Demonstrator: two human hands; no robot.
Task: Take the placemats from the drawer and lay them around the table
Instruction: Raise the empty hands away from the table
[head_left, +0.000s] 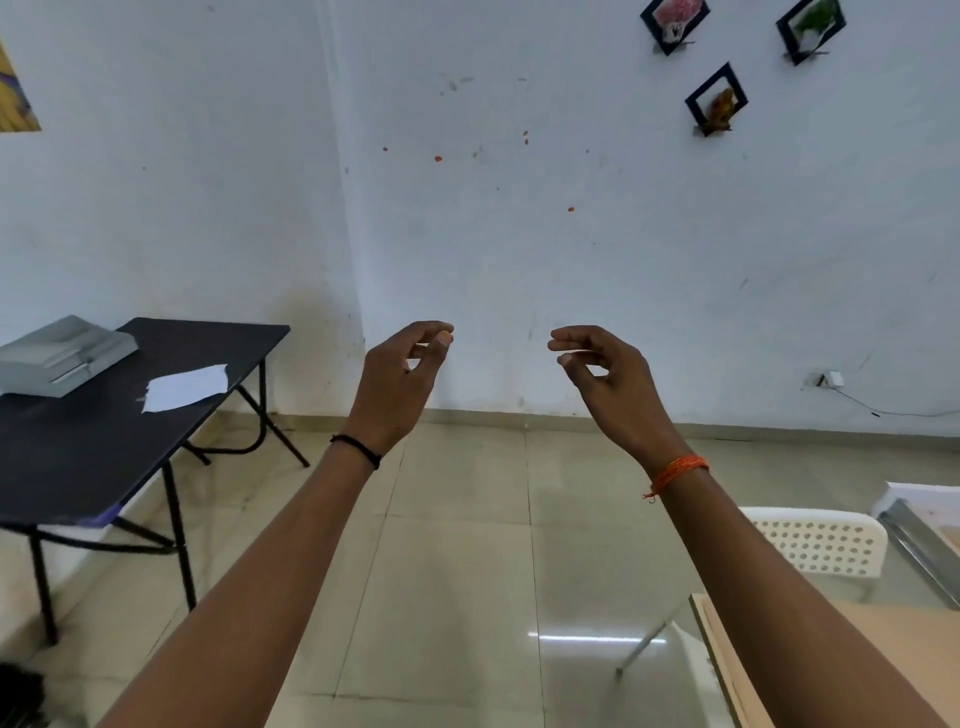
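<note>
Both my arms reach forward at chest height in front of a white wall. My left hand has loosely curled fingers and holds nothing. My right hand mirrors it a little to the right, fingers relaxed, also holding nothing. A light wooden table shows only its corner at the lower right, under my right forearm. No placemats and no drawer are in view.
A black folding table stands at the left with a grey box and a white sheet on it. A white perforated chair sits by the wooden table. Tiled floor lies between them. Small frames hang on the wall.
</note>
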